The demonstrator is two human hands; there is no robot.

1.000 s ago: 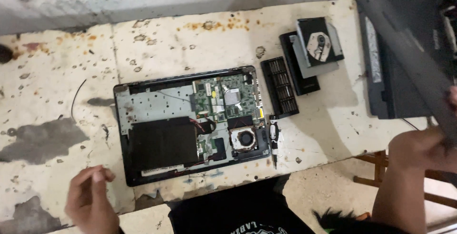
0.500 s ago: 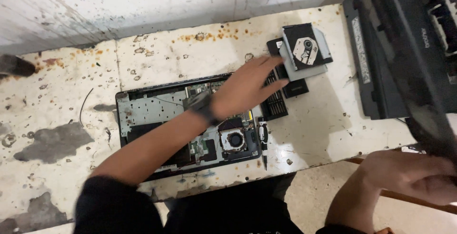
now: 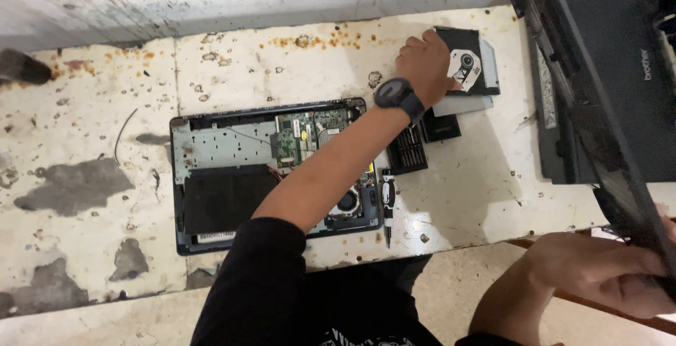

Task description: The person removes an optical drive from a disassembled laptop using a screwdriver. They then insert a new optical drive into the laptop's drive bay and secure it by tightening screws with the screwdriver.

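My left hand (image 3: 424,62) reaches across the table with a dark watch on its wrist, and its fingers close on the left edge of a black optical drive (image 3: 470,64) at the far right of the table. My forearm crosses an opened laptop (image 3: 225,152) whose board, fan and battery bay are exposed. At the lower right, my right hand (image 3: 611,275) grips the lower edge of a large black panel (image 3: 588,124), which is held tilted above the table's right end.
A small screwdriver (image 3: 386,202) lies right of the laptop, beside a black ribbed case (image 3: 408,151). A dark flat device (image 3: 554,131) lies under the raised panel. The white table (image 3: 84,107) is stained and chipped, and a thin wire (image 3: 125,129) lies at its left.
My left hand has travelled from the table's near left edge, over the laptop, to the optical drive and has closed on it. My right hand still holds the black panel.
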